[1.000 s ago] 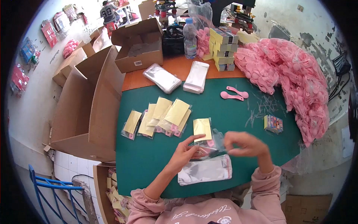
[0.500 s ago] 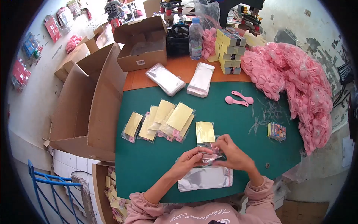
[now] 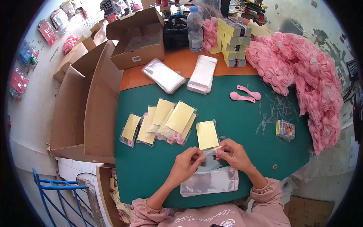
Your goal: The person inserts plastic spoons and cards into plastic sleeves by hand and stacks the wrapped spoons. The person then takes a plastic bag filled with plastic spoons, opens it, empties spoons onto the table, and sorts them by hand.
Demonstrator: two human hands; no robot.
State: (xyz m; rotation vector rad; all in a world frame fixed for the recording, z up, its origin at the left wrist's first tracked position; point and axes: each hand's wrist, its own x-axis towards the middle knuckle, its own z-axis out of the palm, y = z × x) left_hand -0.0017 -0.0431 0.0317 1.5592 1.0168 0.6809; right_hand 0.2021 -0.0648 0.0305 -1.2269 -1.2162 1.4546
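Note:
My left hand [image 3: 188,163] and my right hand [image 3: 235,155] each pinch an edge of a clear plastic bag [image 3: 214,159], stretched between them. The bag's upper part meets a yellow card [image 3: 207,134] in clear wrapping; whether they are one packet I cannot tell. Just below my hands lies a stack of clear bags [image 3: 210,182]. To the left, several packets with yellow cards [image 3: 180,117] and pink pieces overlap on the green table top [image 3: 159,170]. Two pink spoons [image 3: 242,97] lie farther back on the right.
Open cardboard boxes [image 3: 102,113] stand on the left. Two more bag stacks [image 3: 202,74], a water bottle [image 3: 195,32] and stacked cards [image 3: 233,41] are at the back. Bagged pink spoons [image 3: 317,87] pile up at right, near a small card stack [image 3: 286,129]. A person [image 3: 109,7] is far back.
My right hand has come in from the right to the clear plastic. Both hands now hold it apart, spread flatter than half a second ago. The camera view has shifted slightly.

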